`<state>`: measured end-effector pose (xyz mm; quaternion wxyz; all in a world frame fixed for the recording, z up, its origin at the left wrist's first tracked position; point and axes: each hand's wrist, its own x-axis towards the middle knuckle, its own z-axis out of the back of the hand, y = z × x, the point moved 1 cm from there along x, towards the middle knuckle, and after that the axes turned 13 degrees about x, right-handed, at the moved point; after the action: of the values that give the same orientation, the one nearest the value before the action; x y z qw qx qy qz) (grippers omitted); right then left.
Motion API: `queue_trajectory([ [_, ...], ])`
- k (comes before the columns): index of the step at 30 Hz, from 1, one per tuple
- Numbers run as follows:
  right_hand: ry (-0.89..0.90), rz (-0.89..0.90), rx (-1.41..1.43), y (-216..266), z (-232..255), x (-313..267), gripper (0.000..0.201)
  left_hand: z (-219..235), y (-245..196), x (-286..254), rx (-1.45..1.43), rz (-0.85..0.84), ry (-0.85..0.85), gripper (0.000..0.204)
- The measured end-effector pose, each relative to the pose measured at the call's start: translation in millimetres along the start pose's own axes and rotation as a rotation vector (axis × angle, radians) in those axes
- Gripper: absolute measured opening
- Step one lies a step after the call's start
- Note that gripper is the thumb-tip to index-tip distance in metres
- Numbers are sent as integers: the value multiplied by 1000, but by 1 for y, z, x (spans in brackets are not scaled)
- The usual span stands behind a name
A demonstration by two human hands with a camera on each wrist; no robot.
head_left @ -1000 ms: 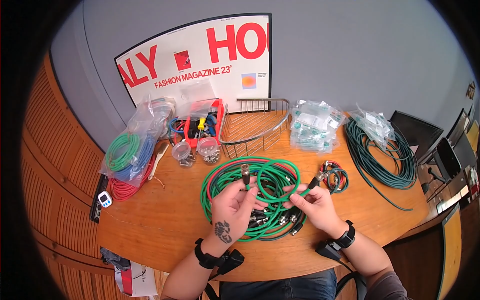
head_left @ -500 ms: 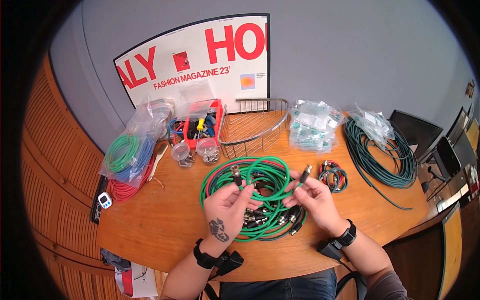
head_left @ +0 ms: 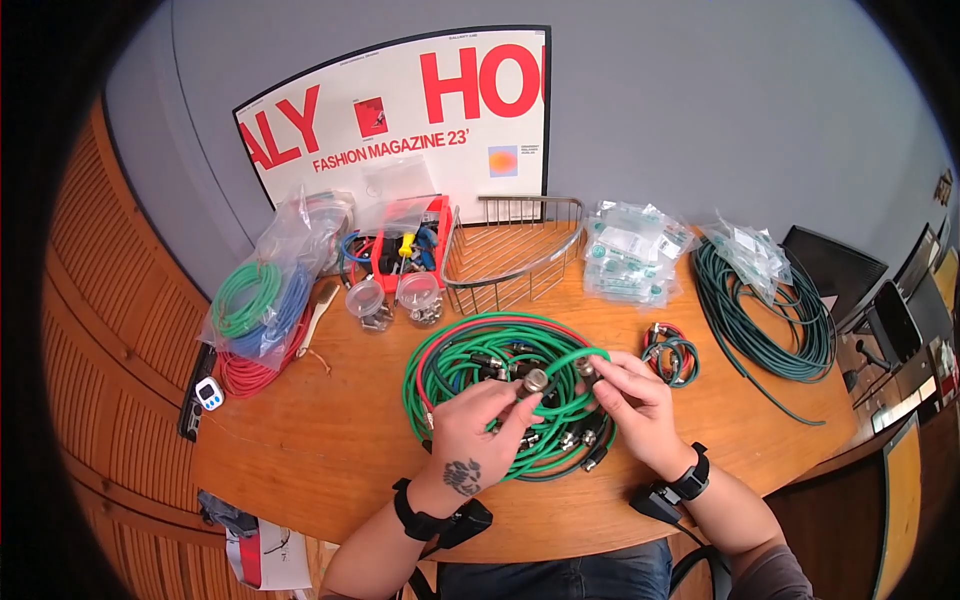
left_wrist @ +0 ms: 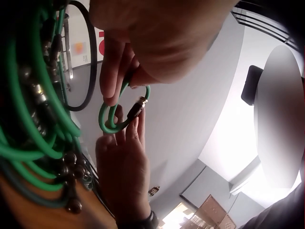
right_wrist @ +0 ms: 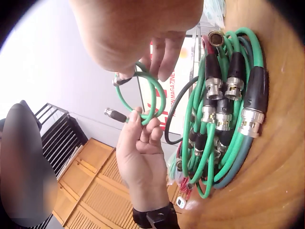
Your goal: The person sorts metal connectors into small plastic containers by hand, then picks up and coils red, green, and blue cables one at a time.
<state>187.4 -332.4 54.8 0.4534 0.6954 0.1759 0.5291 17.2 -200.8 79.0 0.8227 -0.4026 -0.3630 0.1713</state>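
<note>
My left hand (head_left: 475, 435) pinches a short looped green cable (right_wrist: 162, 95) close to one of its metal-tipped BNC connectors (head_left: 536, 381). On the other side, my right hand (head_left: 645, 412) pinches the same cable near its second connector (left_wrist: 137, 108). The loop hangs between both hands, above the table, with the two connectors a short gap apart. Below lies a big coil of green cables (head_left: 440, 338), mixed with red and dark ones, and several BNC plugs (right_wrist: 224, 114) bunch in its middle. Fingers partly hide the held cable in the head view.
Behind the coil stands a wire corner basket (head_left: 515, 275), beside a red bin (head_left: 440, 225) and two plastic cups (head_left: 418, 292). Bagged cables (head_left: 250, 300) lie left. To the right are a small cable bundle (head_left: 672, 360), plastic packets (head_left: 630, 255) and a dark green coil (head_left: 765, 320).
Both connectors have tipped from upright to face the head camera and come closer together. The left hand has moved right, and the held loop looks narrower from the head.
</note>
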Motion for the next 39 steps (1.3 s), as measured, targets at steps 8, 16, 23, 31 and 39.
queue_trajectory([
  [8,-244,-20,288,-3,-5,-3,53,-6,2,-2,-143,46,40,13],
  [16,204,-511,728,9,-4,7,58,-9,8,0,-423,220,122,19],
  [23,198,-554,743,12,-5,4,49,-7,3,4,-465,248,16,32],
  [31,184,-277,458,-1,-11,-5,45,-6,4,3,-294,269,241,22],
  [39,-26,-357,377,8,-13,-5,34,-10,8,-4,-438,198,408,26],
])
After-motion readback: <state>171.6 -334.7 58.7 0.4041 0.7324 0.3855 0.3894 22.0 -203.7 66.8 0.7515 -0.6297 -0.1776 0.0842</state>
